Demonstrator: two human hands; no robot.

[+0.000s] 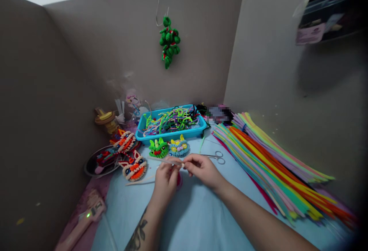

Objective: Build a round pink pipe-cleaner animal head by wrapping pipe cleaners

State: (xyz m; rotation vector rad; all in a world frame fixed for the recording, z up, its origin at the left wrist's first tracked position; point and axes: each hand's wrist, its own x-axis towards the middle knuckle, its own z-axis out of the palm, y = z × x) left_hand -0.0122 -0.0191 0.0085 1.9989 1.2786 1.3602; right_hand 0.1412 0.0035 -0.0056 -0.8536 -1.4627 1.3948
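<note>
A pale pipe cleaner (175,162) runs between my hands, low over the cloth. My left hand (166,175) is closed round it, and my right hand (203,171) pinches its end between thumb and fingers. Behind the left hand, partly hidden, shows something pink (179,181). Another pale pipe cleaner (138,183) lies on the cloth to the left. Just beyond my hands sit a green fuzzy animal head (158,149) and a blue one (179,147). Scissors (217,156) lie past my right hand. An orange-and-cream animal head (135,168) rests to the left.
A blue tray (172,136) holds many cut pipe cleaner pieces. Long coloured pipe cleaners (273,166) spread along the right. At left are a round bowl (89,166), another orange head (125,141) and a glue gun (94,208) with a green light. A green fuzzy ornament (169,42) hangs behind.
</note>
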